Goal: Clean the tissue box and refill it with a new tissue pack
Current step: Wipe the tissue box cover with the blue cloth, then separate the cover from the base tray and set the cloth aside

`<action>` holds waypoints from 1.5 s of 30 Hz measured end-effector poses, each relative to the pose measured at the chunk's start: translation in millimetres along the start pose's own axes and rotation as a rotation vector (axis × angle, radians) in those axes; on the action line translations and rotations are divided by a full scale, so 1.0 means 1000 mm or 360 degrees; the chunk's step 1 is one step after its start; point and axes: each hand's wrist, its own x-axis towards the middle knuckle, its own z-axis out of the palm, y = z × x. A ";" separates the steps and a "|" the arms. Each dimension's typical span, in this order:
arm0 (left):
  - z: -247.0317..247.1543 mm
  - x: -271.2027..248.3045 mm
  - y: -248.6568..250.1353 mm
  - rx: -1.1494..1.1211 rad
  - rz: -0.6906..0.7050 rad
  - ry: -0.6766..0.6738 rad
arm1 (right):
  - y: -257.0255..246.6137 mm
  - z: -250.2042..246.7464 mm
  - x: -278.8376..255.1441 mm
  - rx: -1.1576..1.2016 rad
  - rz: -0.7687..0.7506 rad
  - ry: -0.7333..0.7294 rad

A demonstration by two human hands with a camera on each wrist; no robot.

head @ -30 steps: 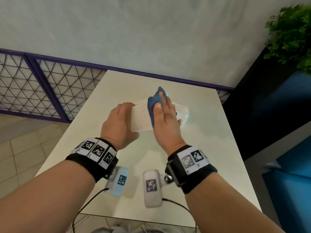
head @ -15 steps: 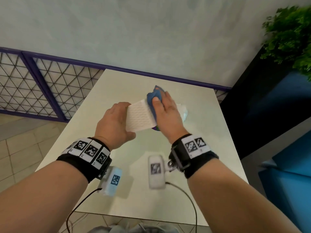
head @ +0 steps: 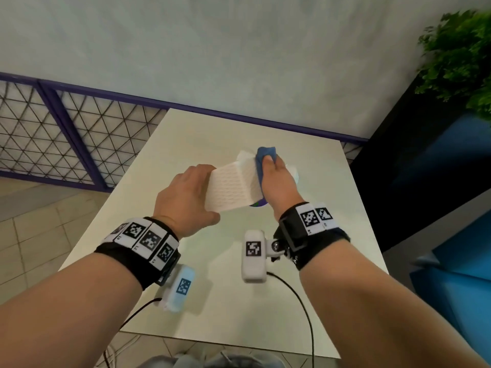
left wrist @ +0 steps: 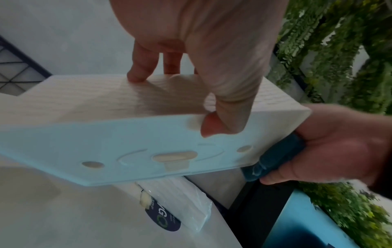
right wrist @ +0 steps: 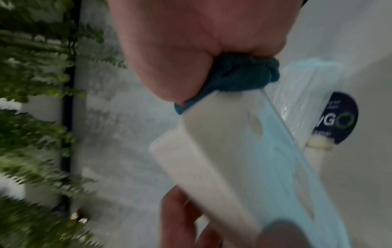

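A white textured tissue box (head: 233,185) with a pale blue base (left wrist: 131,151) is held tilted above the table. My left hand (head: 186,197) grips its near left end, fingers on one side (left wrist: 137,73) and thumb (left wrist: 220,120) on the base. My right hand (head: 276,179) grips a blue cloth (head: 265,152) and presses it against the box's right end (left wrist: 273,161). Beneath the box on the table lies a tissue pack (left wrist: 180,204) in clear wrap with a dark round label (right wrist: 337,117).
The pale table (head: 212,288) stands against a grey wall, its near edge just below my wrists. A mesh railing (head: 53,139) is at the left. A dark planter with green foliage (head: 462,57) and blue seating (head: 462,288) stand at the right.
The box has been tipped up and turned, its far end rising. My right hand with the cloth slid from the box's top toward its far right end.
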 end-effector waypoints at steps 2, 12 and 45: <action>0.004 0.002 0.000 0.0015 -0.0023 -0.0007 | -0.004 0.012 -0.013 -0.0107 -0.0100 -0.0017; 0.010 -0.014 -0.002 -0.0149 -0.0055 0.0016 | 0.009 -0.001 -0.009 -0.0106 -0.0018 -0.0083; 0.131 -0.019 0.005 0.0875 0.0840 -0.0366 | 0.186 -0.077 -0.020 -0.1270 0.0513 -0.0486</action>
